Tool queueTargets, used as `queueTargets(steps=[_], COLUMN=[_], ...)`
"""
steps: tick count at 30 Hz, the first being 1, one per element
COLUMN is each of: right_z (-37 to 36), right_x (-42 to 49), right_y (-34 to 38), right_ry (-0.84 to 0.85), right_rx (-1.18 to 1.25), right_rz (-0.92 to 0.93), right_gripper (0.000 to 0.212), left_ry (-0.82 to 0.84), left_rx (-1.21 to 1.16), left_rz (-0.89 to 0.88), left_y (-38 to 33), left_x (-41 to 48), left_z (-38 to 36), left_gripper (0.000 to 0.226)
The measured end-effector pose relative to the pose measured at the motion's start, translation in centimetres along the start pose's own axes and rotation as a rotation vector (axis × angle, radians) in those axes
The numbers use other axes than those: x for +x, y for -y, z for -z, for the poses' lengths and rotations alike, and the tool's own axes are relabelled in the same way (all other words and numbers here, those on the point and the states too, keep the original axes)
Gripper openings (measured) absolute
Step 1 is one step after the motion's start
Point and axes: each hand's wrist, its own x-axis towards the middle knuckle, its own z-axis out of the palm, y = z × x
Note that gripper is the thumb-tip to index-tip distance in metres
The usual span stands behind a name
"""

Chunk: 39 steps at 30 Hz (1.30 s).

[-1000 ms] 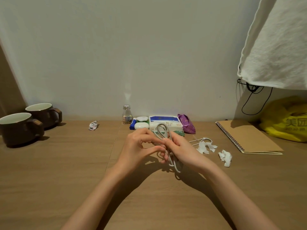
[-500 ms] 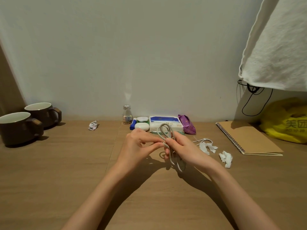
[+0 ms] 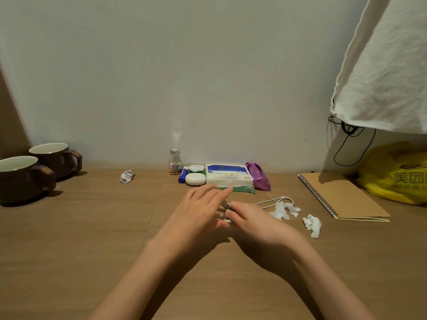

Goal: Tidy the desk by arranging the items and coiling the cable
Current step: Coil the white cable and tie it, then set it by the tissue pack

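Observation:
My two hands meet over the middle of the wooden desk [image 3: 92,227]. My left hand [image 3: 198,211] is blurred, its fingers stretched out straight over the grey cable [image 3: 224,205]. Only a short piece of the cable shows between the hands. My right hand [image 3: 251,218] has its fingers curled round the bundled cable, which it mostly hides. At the back stand a tissue pack [image 3: 227,177], a purple packet [image 3: 258,179], a green packet [image 3: 245,190], a white case [image 3: 195,179], a blue tube [image 3: 182,176] and a small bottle [image 3: 175,161].
Two brown mugs [image 3: 20,179] stand at the far left. A crumpled paper [image 3: 126,176] lies left of the bottle. A white cord [image 3: 275,200] and tissue scraps [image 3: 312,224] lie right of my hands. A spiral notebook [image 3: 342,197], a yellow bag [image 3: 397,174] and a hanging white cloth [image 3: 383,77] fill the right.
The cable loop stood up between both pinching hands before. Now my left hand has let go and spread flat over it, and the loop is hidden low between the hands.

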Motion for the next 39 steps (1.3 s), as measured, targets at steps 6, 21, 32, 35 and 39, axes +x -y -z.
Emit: queueTargets(steps=[6,21,32,35,39], right_z=[0.0,1.3,2.8,3.1,2.2], right_x=[-0.2,-1.2,-1.1,-1.0,-0.7], right_y=[0.2,0.3,-0.7,-0.3,0.0], right_ry=[0.076,0.185,0.012,-0.036,-0.109], right_rx=[-0.047,0.114,0.272,0.509,0.580], right_rz=[-0.027,0.029,0.041,0.006,-0.022], right_gripper=[0.017,0.015,0.021,0.020,0.023], left_ry=[0.264,0.258,0.064,0.039,0.073], left_rx=[-0.028,-0.275,-0.237,-0.344,-0.406], left_rz=[0.134,0.031,0.200,0.290,0.315], left_y=[-0.9,-1.1,-0.8,-0.7,-0.4], left_x=[0.6,-1.0,-0.6,-0.4,-0.7], left_z=[-0.6,0.0,0.5,0.7,0.2], left_gripper=[0.047,0.021,0.015,0.015,0.015])
